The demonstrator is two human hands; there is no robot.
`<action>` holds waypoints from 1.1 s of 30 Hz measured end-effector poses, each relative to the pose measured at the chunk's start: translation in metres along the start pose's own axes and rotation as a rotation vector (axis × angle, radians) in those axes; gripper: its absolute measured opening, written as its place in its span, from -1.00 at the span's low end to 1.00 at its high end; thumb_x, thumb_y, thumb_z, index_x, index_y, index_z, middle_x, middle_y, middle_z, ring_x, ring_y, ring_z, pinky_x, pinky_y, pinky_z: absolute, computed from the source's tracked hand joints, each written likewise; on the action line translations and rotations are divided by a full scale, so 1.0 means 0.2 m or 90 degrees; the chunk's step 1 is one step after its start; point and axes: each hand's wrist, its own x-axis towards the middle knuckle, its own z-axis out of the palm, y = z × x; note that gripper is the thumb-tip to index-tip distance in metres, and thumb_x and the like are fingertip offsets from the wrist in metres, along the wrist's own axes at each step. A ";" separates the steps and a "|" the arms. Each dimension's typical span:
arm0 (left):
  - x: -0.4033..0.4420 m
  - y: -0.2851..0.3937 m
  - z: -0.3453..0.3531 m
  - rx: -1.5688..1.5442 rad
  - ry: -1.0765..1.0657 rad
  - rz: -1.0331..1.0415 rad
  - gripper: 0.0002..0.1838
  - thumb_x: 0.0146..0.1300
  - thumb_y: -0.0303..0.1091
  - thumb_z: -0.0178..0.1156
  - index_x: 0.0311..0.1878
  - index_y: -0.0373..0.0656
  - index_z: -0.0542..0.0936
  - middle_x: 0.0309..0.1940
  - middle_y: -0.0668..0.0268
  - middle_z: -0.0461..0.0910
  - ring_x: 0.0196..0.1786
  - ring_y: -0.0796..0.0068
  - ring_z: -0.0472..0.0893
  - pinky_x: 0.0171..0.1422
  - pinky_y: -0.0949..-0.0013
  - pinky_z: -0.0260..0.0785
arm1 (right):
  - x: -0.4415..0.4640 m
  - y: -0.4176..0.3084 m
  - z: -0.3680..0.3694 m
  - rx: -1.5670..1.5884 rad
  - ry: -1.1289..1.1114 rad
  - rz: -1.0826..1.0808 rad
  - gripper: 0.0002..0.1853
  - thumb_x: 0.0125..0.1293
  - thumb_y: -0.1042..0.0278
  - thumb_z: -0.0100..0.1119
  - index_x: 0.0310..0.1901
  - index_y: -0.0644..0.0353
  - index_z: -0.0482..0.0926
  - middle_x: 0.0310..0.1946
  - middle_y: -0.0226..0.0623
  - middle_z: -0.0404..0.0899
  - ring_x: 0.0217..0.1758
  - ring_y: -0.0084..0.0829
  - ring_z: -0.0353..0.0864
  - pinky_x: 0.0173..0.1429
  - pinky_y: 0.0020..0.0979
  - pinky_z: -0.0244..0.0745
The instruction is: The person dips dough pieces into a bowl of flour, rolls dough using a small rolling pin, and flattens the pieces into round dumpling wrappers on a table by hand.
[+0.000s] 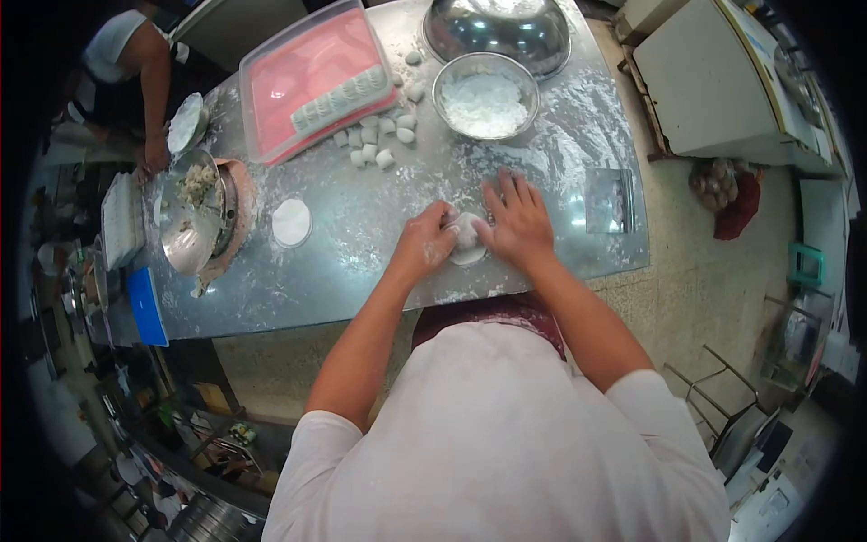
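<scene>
Near the front edge of the floured metal table (343, 271), a small round of white dough (467, 242) lies between my two hands. My left hand (426, 240) is curled at the dough's left side, its thumb and fingers gripping the edge. My right hand (521, 221) is on the other side with its fingers stretched out over the tabletop and its thumb against the dough. Some of the dough is hidden by the fingers. To the left lies a stack of flat white dough rounds (292, 223). Several small dough pieces (370, 137) sit farther back.
A bowl of white flour (486, 98) stands beyond my hands, before an upturned metal bowl (506, 32). A pink-bottomed plastic box (312, 72) holds rows of white pieces. At left are a metal bowl of filling (192, 217) and another person's arm (155, 90).
</scene>
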 end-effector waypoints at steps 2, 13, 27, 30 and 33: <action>0.04 0.07 -0.01 0.087 0.043 0.077 -0.78 0.32 -0.46 0.23 0.01 -0.26 0.60 -0.25 0.03 0.70 -0.19 0.07 0.69 -0.03 0.14 0.51 | 0.08 -0.01 0.00 -0.031 0.048 0.012 -0.24 0.32 -0.14 0.26 0.44 0.14 0.46 0.54 0.07 0.29 0.59 0.10 0.24 0.57 0.07 0.14; 0.07 -0.20 -0.02 -0.268 -0.102 -0.048 -0.68 0.37 -0.43 0.26 0.15 -0.22 0.57 -0.18 0.16 0.70 -0.19 0.38 0.64 -0.06 0.24 0.52 | -0.14 0.02 -0.02 0.021 0.016 -0.051 -0.31 0.38 -0.10 0.19 0.44 0.13 0.47 0.52 0.06 0.31 0.59 0.09 0.24 0.62 0.09 0.07; 0.06 -0.20 -0.03 -0.127 -0.065 -0.054 -0.67 0.32 -0.46 0.25 0.14 -0.23 0.58 -0.15 0.09 0.72 -0.15 0.24 0.69 -0.01 0.16 0.52 | -0.13 0.03 -0.01 0.028 -0.011 -0.052 -0.29 0.37 -0.17 0.21 0.42 0.10 0.50 0.52 0.06 0.31 0.58 0.09 0.26 0.62 0.05 0.09; 0.07 0.05 -0.05 0.112 0.006 0.072 -0.63 0.29 -0.45 0.28 0.16 -0.22 0.58 -0.16 0.03 0.72 -0.14 0.15 0.71 0.02 0.16 0.53 | 0.08 -0.01 -0.01 -0.028 0.064 -0.008 -0.30 0.36 -0.16 0.23 0.40 0.12 0.52 0.52 0.06 0.31 0.58 0.10 0.27 0.61 0.03 0.10; 0.08 0.02 -0.05 0.235 0.000 0.156 -0.59 0.24 -0.42 0.32 0.17 -0.23 0.58 -0.18 -0.08 0.71 -0.11 -0.04 0.71 0.04 0.10 0.53 | -0.07 0.02 0.01 -0.005 0.083 -0.054 -0.30 0.36 -0.15 0.23 0.39 0.15 0.52 0.51 0.07 0.32 0.57 0.09 0.27 0.61 0.03 0.12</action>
